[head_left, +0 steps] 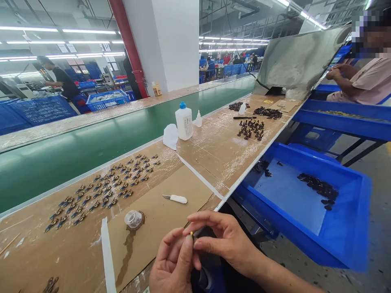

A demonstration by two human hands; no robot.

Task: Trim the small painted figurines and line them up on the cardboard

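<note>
My left hand (175, 260) is closed, pinching a small piece with a yellow tip (191, 233) between thumb and fingers. Most of that piece is hidden by the fingertips. My right hand (224, 240) curves in from the right, its thumb and forefinger close about the same piece; whether it also grips it I cannot make out. Both hands are over the near edge of a cardboard sheet (165, 224). On the sheet lie a white-handled knife (177, 199) and a small clear cup (133, 219) beside a wet brown stain.
Rows of small dark-and-gold parts (106, 187) cover the bench at left. A white bottle with blue cap (184, 124) and a small dropper bottle (198, 119) stand behind. A blue bin (351, 219) with black pieces sits right. A green conveyor belt (134, 126) runs behind; a person sits at far right.
</note>
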